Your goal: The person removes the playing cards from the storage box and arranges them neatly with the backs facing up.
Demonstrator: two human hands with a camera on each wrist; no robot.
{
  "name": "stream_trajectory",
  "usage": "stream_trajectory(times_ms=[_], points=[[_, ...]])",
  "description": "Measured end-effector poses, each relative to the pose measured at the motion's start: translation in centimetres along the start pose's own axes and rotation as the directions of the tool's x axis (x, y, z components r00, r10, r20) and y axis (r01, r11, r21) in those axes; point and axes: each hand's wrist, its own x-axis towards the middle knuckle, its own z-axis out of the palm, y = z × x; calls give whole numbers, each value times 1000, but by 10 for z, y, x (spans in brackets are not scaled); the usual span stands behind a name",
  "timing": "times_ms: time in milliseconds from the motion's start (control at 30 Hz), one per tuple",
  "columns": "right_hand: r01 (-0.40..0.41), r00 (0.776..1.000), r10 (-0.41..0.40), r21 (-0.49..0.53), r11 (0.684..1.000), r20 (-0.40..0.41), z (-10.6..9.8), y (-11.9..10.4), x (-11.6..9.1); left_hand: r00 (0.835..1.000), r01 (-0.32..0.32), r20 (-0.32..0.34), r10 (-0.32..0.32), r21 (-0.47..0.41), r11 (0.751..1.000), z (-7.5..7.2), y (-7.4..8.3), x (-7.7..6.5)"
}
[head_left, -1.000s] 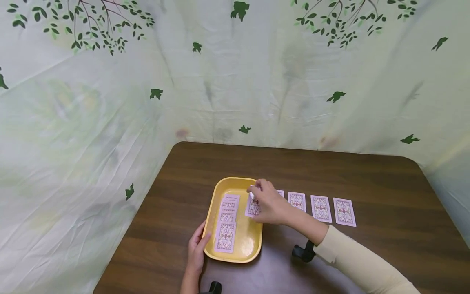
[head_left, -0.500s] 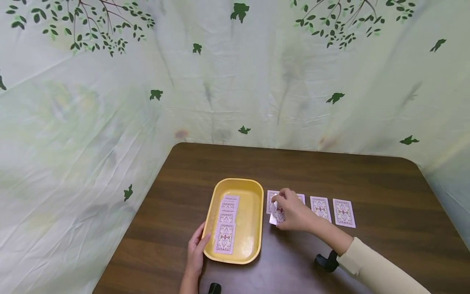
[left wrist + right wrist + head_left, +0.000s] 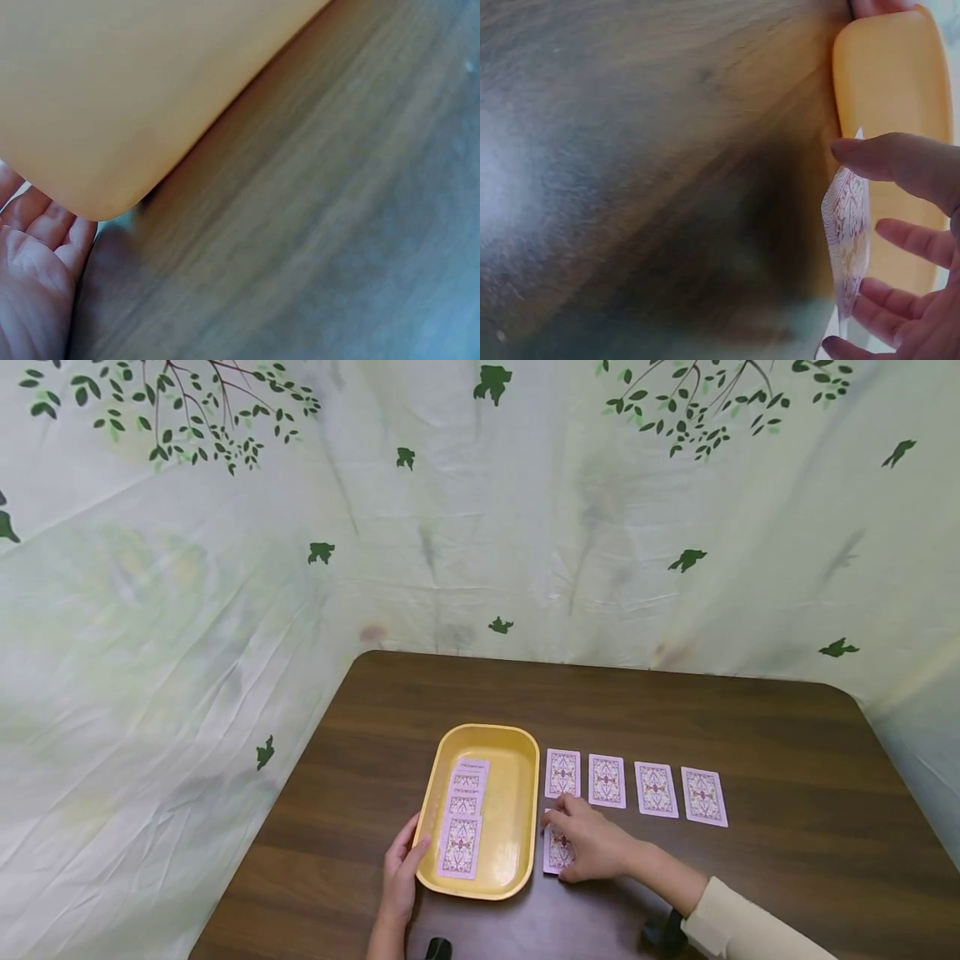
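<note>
My right hand (image 3: 597,846) arched low, pinching a card stack (image 3: 557,852) by its ends, right there beside the yellow tray (image 3: 512,864), forearm (image 3: 670,872) angled in, my left hand (image 3: 400,867) gripping the tray's rim.

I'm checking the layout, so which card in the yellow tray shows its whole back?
The card nearest the person, beside the left hand; other cards in the tray are partly covered.

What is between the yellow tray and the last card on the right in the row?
Three more cards, side by side on the table, lie between the tray and that last card. The head view shows it.
</note>
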Motion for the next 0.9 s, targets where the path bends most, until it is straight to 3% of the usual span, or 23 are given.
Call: stream_trajectory(times_ms=[200, 433, 733, 900], points=[[-9, 1000, 9, 0, 1000, 29, 8, 3, -1, 1000, 1, 4, -1, -8, 1000, 0, 0, -1], [26, 999, -26, 9, 1000, -24, 17, 10, -5, 1000, 9, -4, -9, -13, 1000, 0, 0, -1], [169, 976, -170, -15, 985, -140, 26, 20, -10, 1000, -8, 1, 8, -22, 1000, 0, -1, -1], [186, 971, -187, -23, 982, -148, 27, 24, -11, 1000, -7, 0, 7, -21, 1000, -1, 0, 0]])
